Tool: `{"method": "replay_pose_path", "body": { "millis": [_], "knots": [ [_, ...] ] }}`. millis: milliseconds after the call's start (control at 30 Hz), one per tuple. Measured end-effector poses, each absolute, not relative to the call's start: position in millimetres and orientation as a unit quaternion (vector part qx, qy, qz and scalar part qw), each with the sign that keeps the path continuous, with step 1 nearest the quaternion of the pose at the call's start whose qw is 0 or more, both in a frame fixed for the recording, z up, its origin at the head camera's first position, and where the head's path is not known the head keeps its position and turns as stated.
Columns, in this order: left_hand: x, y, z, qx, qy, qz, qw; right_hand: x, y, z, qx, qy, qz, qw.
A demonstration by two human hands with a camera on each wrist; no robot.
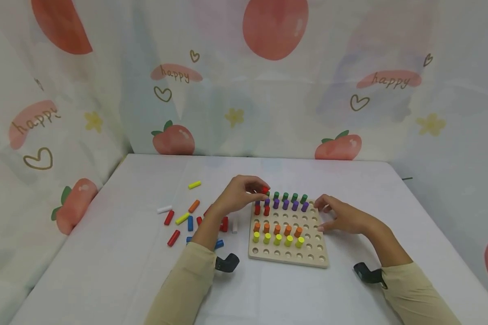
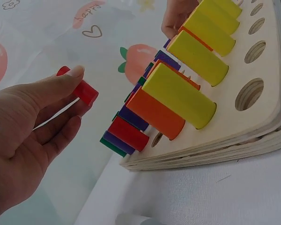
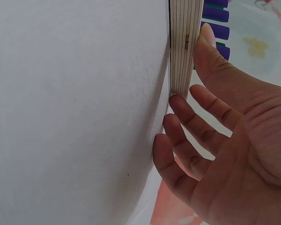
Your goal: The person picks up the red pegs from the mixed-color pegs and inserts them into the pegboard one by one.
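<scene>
A small red peg (image 2: 86, 92) is pinched between the thumb and fingers of my left hand (image 1: 241, 194), over the back left of a wooden peg board (image 1: 286, 258). Two red pegs (image 1: 266, 211) stand at the left of a row. Behind them are rows of purple pegs (image 1: 285, 204) and green pegs (image 1: 294, 197); nearer are orange pegs (image 1: 288, 230) and yellow pegs (image 1: 288, 240). My right hand (image 1: 343, 215) is at the board's right edge, thumb against the edge and fingers loosely bent by the back right corner.
Left of the board lie loose pegs: red (image 1: 173, 238), blue (image 1: 190, 223), yellow (image 1: 194, 184), orange (image 1: 194, 206) and white (image 1: 164, 209). My left forearm partly covers some. A white cloth covers the table (image 1: 105, 253), and a printed curtain (image 1: 211, 104) hangs behind it.
</scene>
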State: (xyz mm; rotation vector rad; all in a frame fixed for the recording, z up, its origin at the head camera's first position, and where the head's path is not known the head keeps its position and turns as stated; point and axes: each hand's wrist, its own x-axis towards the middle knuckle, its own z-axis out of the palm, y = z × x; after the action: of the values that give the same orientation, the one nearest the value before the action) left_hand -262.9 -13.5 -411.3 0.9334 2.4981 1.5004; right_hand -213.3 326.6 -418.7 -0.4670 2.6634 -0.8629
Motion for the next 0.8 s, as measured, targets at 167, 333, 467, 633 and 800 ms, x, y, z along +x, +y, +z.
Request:
{"method": "replay_pose_path", "body": {
  "millis": [167, 333, 467, 633, 800],
  "knots": [
    [-262, -6, -410, 0.302, 0.815, 0.493, 0.052, -214, 329, -419, -0.159, 0.929, -0.298, 0.15],
    [-258, -1, -408, 0.298, 0.816, 0.492, 0.053, -214, 327, -419, -0.164, 0.927, -0.303, 0.151],
    [-256, 2, -408, 0.298, 0.812, 0.498, 0.062, -214, 326, -419, -0.165, 0.927, -0.303, 0.15],
    [-256, 7, -410, 0.3, 0.803, 0.51, 0.076, -213, 326, -418, -0.167, 0.927, -0.303, 0.148],
    [-254, 11, -412, 0.296, 0.803, 0.51, 0.084, -212, 326, -417, -0.166, 0.927, -0.301, 0.149]
  ]
}}
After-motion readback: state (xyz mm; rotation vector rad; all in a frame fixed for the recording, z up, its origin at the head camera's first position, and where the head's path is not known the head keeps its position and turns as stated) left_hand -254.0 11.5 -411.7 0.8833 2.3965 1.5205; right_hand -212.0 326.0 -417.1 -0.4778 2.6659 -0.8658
